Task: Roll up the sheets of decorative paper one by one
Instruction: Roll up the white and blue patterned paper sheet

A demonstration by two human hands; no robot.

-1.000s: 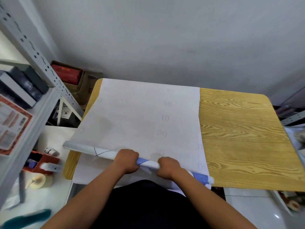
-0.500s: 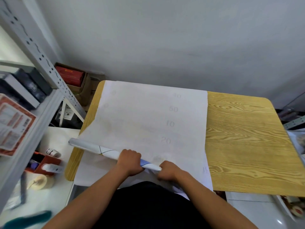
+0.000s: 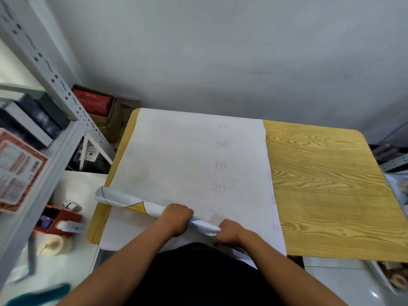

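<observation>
A sheet of decorative paper lies white side up on the wooden table, with faint numbers printed on its back. Its near end is rolled into a tube showing white, yellow and blue pattern, lying slantwise from the table's left edge toward me. My left hand grips the tube near its middle. My right hand holds the tube's right end, fingers curled over it. More white paper lies flat underneath, near the table's front edge.
A grey metal shelf with boxes stands at the left. Below it, a white surface carries a red tape holder, a tape roll and small bottles. A cardboard box sits behind the table. The right half of the table is bare wood.
The tube has shortened on the right and swung more slantwise, its left end now thicker with a yellow patch showing. My right hand moved left along it to the tube's end.
</observation>
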